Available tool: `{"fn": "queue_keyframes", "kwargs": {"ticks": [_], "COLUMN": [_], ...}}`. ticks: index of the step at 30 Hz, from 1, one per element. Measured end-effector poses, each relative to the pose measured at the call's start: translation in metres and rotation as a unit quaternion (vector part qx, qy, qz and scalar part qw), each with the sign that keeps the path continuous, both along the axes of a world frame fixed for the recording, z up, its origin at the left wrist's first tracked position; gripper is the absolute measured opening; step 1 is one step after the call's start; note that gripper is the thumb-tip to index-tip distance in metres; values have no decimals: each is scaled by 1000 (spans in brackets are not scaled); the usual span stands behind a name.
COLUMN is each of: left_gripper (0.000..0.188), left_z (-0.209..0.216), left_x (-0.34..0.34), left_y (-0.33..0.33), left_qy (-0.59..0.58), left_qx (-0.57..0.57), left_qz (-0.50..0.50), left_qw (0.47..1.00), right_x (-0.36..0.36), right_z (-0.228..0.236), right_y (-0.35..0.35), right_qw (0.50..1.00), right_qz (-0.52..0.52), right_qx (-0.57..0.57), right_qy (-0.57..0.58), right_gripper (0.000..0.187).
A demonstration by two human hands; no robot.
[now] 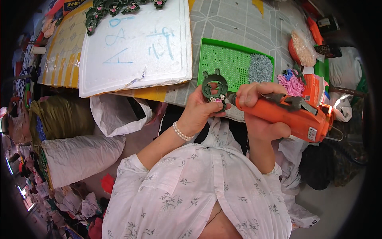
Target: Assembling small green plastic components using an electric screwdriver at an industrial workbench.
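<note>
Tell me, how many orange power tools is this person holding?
1. The orange tool sits in the right hand, its tip against the green ring that the left hand holds above the lap. Others may be hidden in the clutter at right.

I count one green tray (207,59), one white foam board (135,44), one orange power tool (294,115), one dark green ring piece (214,85), and two hands.
</note>
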State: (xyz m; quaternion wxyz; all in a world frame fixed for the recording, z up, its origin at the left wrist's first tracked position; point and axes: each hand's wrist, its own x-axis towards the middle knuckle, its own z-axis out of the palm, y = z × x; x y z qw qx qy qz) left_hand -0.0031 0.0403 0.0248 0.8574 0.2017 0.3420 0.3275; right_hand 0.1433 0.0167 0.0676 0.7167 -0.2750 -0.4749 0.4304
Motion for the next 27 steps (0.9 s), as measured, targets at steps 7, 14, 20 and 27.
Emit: {"fn": "queue_keyframes", "kwargs": {"ticks": [7, 14, 20, 27], "left_gripper": [44, 44, 45, 46], "left_z": [-2, -4, -5, -4], "left_x": [2, 4, 4, 4], "left_y": [-1, -4, -4, -6], "left_qy": [5, 5, -6, -18], "left_qx": [2, 25, 19, 21], "left_qz": [5, -4, -16, -10], "left_qw": [1000, 1000, 1000, 1000], "right_x": [1, -2, -1, -2], "right_z": [-5, -8, -5, -5], "right_y": [0, -1, -3, -6], "right_qw": [1000, 999, 999, 999], "right_qz": [5, -11, -11, -11], "right_qx": [-9, -34, -37, -40], "right_qy": [0, 9, 9, 15], "right_gripper": [86, 85, 86, 84]}}
